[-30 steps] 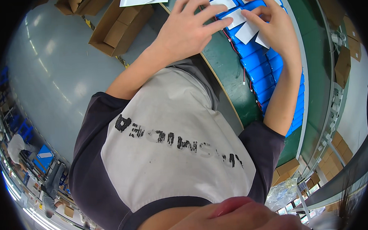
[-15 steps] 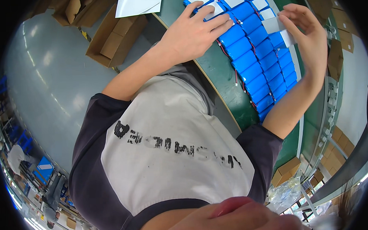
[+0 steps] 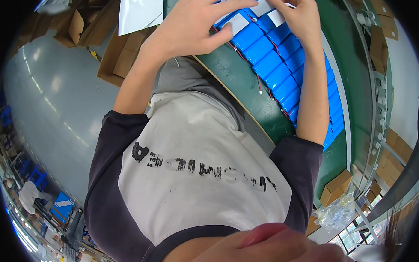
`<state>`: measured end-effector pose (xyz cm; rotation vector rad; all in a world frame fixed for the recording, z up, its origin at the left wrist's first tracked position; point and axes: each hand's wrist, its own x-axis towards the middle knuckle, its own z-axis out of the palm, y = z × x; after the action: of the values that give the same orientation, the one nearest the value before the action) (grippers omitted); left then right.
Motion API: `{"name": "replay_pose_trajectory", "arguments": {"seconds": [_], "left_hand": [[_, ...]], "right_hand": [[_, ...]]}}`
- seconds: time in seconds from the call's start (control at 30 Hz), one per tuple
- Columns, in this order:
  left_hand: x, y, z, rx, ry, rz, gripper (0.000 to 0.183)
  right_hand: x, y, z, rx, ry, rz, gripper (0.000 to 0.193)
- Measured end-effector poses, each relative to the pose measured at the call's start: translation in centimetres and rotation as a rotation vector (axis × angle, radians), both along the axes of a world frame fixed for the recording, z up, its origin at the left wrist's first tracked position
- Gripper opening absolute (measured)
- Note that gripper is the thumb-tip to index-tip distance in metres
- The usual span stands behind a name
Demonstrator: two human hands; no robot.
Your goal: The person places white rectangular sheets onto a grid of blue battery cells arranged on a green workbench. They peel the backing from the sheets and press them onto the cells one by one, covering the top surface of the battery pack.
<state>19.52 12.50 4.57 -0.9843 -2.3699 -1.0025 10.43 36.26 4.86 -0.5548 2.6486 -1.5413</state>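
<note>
Rows of blue-wrapped battery packs [image 3: 267, 64] with thin red and black leads and small white connectors lie side by side on the green table. My left hand [image 3: 194, 20] is over the far packs, fingers stretched apart, close to a white label [image 3: 238, 23] on one pack. Thumb and forefinger of my right hand [image 3: 302, 19] pinch together at a white label [image 3: 262, 7] over the neighbouring packs. Another white label [image 3: 276, 18] shows just beneath this hand. My hands partly hide the far packs.
White sheets [image 3: 141, 13] lie at the table's far left corner. Open cardboard boxes [image 3: 119, 60] stand left of the table. A metal rail [image 3: 379, 97] runs along the right side, with a carton [image 3: 336, 187] and clear plastic wrap [image 3: 337, 213] near the lower right.
My right hand has moved left and farther away with the white label, toward my left hand. My left hand has shifted left and away. The packs sit differently in view as the head turned.
</note>
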Motion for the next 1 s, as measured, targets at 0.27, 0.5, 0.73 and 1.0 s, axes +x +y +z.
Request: {"name": "replay_pose_trajectory", "arguments": {"seconds": [0.27,0.5,0.73,1.0], "left_hand": [[-1.4,2.7,-3.8,-0.176,0.091,0.147,0.035],[-3.0,3.2,-4.0,-0.255,0.140,0.114,0.039],[-4.2,3.2,-3.8,-0.240,0.042,0.060,0.039],[-7.4,6.2,-1.8,0.562,-0.193,0.005,0.021]], "right_hand": [[-0.4,-0.9,-1.2,0.130,0.170,0.047,0.013],[0.6,-1.1,1.9,0.200,0.367,-0.022,0.016],[0.0,3.5,6.4,-0.068,0.076,-0.094,0.024],[-0.9,3.8,5.1,-0.463,-0.235,0.078,0.028]]}}
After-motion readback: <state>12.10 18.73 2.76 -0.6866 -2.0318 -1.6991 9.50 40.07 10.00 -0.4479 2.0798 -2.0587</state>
